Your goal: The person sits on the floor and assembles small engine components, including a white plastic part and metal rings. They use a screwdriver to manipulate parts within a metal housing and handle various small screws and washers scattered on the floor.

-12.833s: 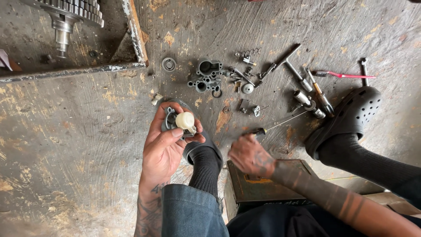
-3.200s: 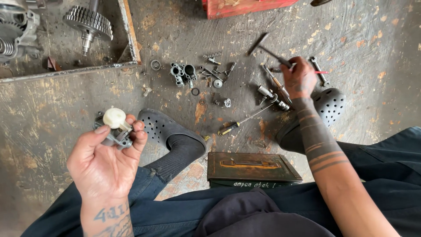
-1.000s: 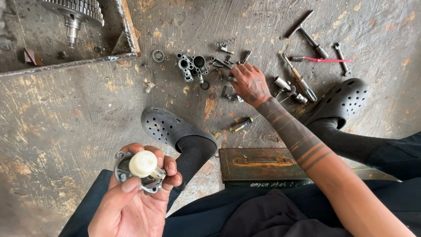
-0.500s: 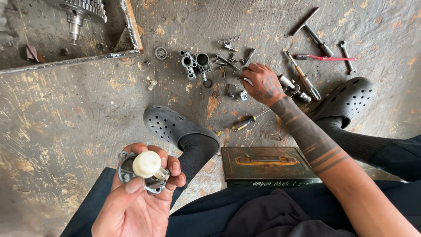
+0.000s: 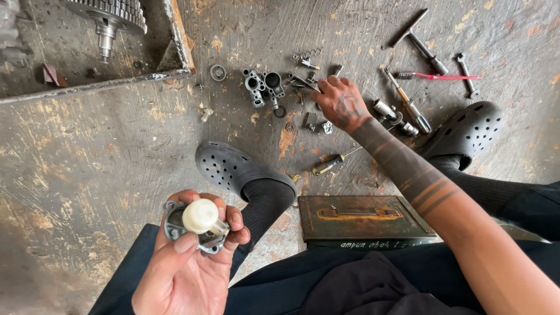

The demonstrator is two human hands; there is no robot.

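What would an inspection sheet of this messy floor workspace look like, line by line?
Surface: worn, stained concrete floor, scratched and patchy.
Job's things: grey metal part with a cream round knob, held in the left hand; small metal parts spread on the floor under the right hand.
Clutter: grey cast housing, ring, screwdriver, red-handled brush, wrenches, rusty metal box.
Fingers: left ones wrapped around the part; right ones spread down onto the small parts, what they grip cannot be told.
Cables: nothing seen.
Surroundings: tray with a gear shaft, two dark clogs.
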